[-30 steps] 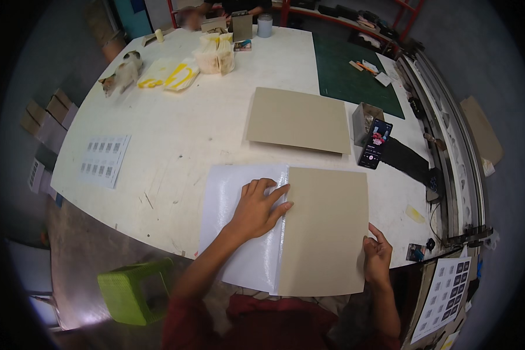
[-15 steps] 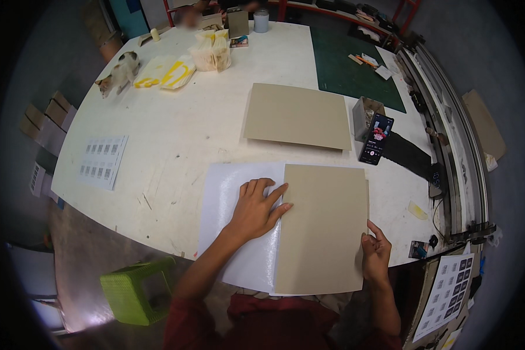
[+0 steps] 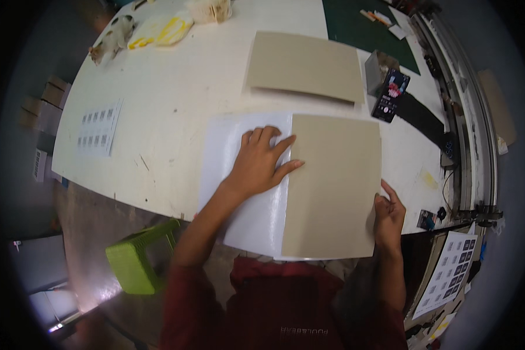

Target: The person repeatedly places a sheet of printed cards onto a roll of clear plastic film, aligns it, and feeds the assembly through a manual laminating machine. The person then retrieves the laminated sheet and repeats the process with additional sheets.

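Observation:
A tan sheet of greyboard [image 3: 334,192] lies over a white glossy sheet [image 3: 255,224] at the table's near edge, leaving the white sheet's left part uncovered. My left hand [image 3: 256,162] rests on the white sheet with its fingers apart. Its index finger and thumb reach across onto the board's left edge. At the board's right edge, low down, my right hand [image 3: 389,213] grips the rim between thumb and fingers. Some of those fingers are hidden. Beyond the sheets lies more tan greyboard [image 3: 306,67], its near edge slightly raised off the table.
A phone [image 3: 391,96] leans on a grey metal box [image 3: 380,67] at the right, near a long metal rail [image 3: 461,111]. A printed label sheet [image 3: 99,128] lies left on the white table [image 3: 163,116]. A cat [image 3: 114,39] is at the far left. A green stool [image 3: 135,262] stands below.
The view has tipped downward, so the table and its things sit higher in the picture. Both hands keep about the same places on the board and white sheet.

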### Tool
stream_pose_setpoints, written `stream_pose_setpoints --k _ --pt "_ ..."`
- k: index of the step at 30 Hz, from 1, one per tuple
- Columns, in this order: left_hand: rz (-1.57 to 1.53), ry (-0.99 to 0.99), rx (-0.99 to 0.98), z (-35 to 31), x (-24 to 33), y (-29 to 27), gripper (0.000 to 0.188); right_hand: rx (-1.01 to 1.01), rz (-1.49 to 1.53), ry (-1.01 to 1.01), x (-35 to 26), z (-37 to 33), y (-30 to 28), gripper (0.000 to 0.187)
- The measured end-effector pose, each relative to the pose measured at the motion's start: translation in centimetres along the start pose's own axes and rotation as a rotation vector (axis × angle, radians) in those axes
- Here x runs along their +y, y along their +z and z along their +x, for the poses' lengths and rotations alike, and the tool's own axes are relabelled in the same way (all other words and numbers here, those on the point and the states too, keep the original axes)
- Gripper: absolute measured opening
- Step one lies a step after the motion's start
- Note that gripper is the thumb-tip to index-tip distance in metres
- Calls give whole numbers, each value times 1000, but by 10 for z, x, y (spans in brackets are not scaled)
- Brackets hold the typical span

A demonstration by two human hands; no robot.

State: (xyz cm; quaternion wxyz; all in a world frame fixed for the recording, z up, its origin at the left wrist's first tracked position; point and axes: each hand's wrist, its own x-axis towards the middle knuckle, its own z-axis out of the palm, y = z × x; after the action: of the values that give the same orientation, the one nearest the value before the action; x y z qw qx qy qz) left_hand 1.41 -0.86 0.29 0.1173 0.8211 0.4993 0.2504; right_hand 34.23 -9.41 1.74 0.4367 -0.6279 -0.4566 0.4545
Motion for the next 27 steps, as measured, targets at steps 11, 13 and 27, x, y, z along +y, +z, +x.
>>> stream_pose_setpoints --k 11,13,27 --pt "74 8 -124 3 1 -8 102 73 0 3 -5 -3 7 43" --pt "85 -8 -130 2 1 -8 102 189 -284 2 -19 -11 13 39" --pt "-118 90 49 -117 59 -36 82 -266 -834 -695 -14 -46 51 42"
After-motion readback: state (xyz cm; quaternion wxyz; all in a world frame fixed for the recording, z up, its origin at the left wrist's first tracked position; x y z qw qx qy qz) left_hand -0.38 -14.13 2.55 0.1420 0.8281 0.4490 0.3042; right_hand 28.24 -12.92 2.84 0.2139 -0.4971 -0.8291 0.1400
